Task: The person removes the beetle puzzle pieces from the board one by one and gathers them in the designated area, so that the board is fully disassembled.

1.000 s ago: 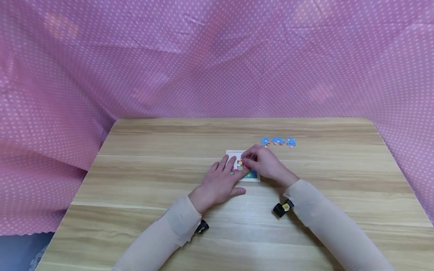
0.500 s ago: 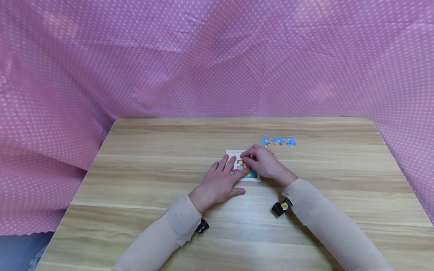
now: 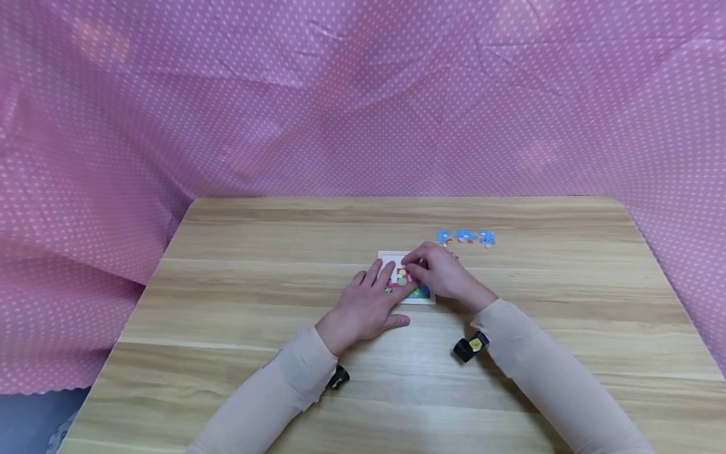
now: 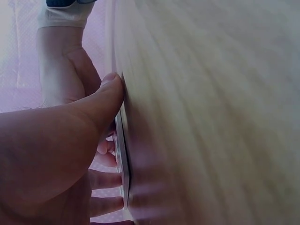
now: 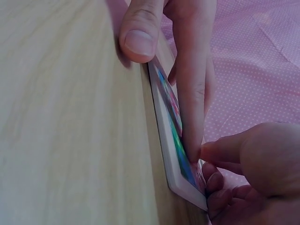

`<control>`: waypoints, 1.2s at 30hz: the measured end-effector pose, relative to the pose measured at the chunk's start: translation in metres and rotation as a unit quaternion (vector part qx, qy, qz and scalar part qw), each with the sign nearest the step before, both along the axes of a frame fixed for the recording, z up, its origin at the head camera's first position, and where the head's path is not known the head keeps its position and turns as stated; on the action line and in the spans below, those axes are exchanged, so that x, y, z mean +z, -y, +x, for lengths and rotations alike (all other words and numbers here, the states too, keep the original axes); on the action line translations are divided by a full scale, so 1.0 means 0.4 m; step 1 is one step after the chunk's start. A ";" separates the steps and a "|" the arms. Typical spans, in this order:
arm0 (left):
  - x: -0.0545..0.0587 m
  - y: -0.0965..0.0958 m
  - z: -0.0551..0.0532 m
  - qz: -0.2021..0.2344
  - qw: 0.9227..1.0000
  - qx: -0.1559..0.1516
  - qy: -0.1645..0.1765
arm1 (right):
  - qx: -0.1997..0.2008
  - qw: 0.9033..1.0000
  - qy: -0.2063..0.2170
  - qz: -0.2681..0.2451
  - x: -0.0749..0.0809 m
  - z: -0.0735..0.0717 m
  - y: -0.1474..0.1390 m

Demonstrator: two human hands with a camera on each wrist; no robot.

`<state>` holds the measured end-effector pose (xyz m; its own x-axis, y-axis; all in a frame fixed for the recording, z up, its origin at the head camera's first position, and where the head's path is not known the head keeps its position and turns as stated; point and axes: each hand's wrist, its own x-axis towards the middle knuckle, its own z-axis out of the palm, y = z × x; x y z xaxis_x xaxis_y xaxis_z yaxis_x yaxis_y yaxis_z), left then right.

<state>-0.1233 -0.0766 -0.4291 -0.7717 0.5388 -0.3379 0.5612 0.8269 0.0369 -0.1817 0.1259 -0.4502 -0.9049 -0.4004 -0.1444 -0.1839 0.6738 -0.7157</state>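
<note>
A small white-framed puzzle tray [image 3: 422,302] lies on the table, partly filled with colourful pieces. Across its left and lower part my left hand [image 3: 363,310] rests with straight, spread fingers, the thumb off to the side on the table. My right hand [image 3: 445,274] bends over the tray's upper right, thumb and forefinger pinching a small reddish puzzle piece [image 3: 408,269], mostly covered by the fingertips. In the right wrist view the right hand [image 5: 262,173] meets the tray's edge [image 5: 172,176] beside the left forefinger. The left wrist view shows the tray [image 4: 123,164] edge-on.
Beyond the right hand lie several loose puzzle pieces, among them a blue one [image 3: 466,236] in a row of three. A reddish scrap [image 3: 455,255] peeks out behind the hand. The wooden table [image 3: 255,252] ends at a pink dotted curtain [image 3: 363,126].
Little differs. The right wrist has shifted slightly to the left, while its fingertips stay at the same spot on the tray. The left hand keeps its place.
</note>
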 end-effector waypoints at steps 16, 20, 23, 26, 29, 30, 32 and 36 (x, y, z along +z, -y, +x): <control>0.005 -0.001 -0.005 -0.009 1.000 0.002 0.009 | -0.029 0.997 0.047 -0.058 0.007 0.003 0.007; 0.006 0.000 -0.005 -0.012 1.000 0.002 0.009 | -0.034 0.996 0.058 -0.066 0.012 0.005 0.008; 0.006 0.000 -0.005 -0.014 1.000 0.001 0.008 | -0.039 0.994 0.064 -0.075 0.014 0.005 0.008; 0.006 0.000 -0.007 -0.015 1.000 0.000 0.008 | -0.042 0.993 0.069 -0.086 0.013 0.005 0.008; 0.006 0.000 -0.008 -0.013 1.000 -0.001 0.009 | -0.049 0.991 0.070 -0.098 0.010 0.005 0.006; 0.007 0.000 -0.008 -0.013 1.000 -0.001 0.009 | -0.050 0.991 0.069 -0.102 0.009 0.005 0.005; 0.006 0.000 -0.008 -0.012 1.000 -0.001 0.008 | -0.054 0.990 0.068 -0.109 0.008 0.006 0.004; 0.008 -0.001 -0.008 -0.015 1.000 -0.003 0.006 | -0.058 0.990 0.056 -0.119 0.008 0.008 0.002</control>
